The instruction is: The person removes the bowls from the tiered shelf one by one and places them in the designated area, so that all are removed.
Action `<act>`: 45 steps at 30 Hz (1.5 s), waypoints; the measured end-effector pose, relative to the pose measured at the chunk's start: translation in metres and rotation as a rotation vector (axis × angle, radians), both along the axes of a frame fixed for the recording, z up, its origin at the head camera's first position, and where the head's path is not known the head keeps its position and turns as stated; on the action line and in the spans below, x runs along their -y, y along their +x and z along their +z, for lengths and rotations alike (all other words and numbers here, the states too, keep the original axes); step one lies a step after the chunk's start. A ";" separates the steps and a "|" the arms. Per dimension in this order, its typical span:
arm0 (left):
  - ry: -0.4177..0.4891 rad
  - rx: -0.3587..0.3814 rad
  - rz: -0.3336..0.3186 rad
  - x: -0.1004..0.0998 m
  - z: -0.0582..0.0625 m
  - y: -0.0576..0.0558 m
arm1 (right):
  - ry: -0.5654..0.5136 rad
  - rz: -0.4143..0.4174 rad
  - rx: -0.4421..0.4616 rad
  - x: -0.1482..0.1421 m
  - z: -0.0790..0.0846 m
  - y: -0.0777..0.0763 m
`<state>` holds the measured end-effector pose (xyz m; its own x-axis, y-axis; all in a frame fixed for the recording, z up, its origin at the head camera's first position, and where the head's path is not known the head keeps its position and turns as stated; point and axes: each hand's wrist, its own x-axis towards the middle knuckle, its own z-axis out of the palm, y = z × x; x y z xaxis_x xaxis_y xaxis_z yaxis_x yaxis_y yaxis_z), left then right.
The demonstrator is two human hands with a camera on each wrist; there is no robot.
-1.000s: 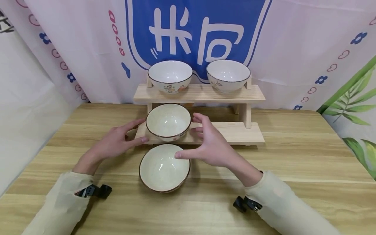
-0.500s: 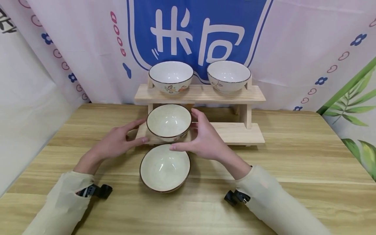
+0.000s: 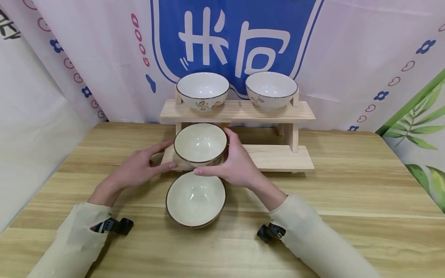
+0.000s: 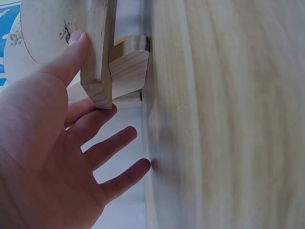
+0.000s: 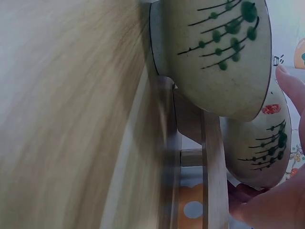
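A cream bowl with a brown rim sits at the left of the lower shelf board. My right hand curves round its right side, thumb in front and fingers behind. In the right wrist view those fingers reach the underside of the green-patterned shelf bowl. A matching bowl stands on the table just in front, below the right thumb. My left hand is at the board's left end. In the left wrist view, its thumb and index finger touch the wood while the other fingers spread loosely.
Two white patterned bowls, one left and one right, stand on the upper board of the wooden rack. A printed curtain hangs behind the wooden table.
My right hand has moved left and closed in round the shelf bowl's right side. The left hand and the bowls have stayed in place.
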<state>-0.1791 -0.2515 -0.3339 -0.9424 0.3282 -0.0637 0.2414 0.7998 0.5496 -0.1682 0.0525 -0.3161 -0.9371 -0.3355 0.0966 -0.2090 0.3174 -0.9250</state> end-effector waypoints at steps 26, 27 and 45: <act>0.004 -0.005 -0.004 0.000 -0.001 -0.001 | -0.065 -0.067 0.037 0.020 -0.001 -0.006; 0.003 -0.006 -0.004 0.000 -0.001 -0.001 | -0.064 -0.069 0.036 0.021 -0.002 -0.005; -0.001 -0.013 -0.007 0.000 0.000 0.000 | -0.051 -0.103 -0.011 0.025 -0.006 -0.007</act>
<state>-0.1790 -0.2514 -0.3343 -0.9408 0.3350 -0.0520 0.2542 0.7987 0.5453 -0.1749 0.0278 -0.3225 -0.9652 -0.2314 0.1216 -0.1879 0.2907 -0.9382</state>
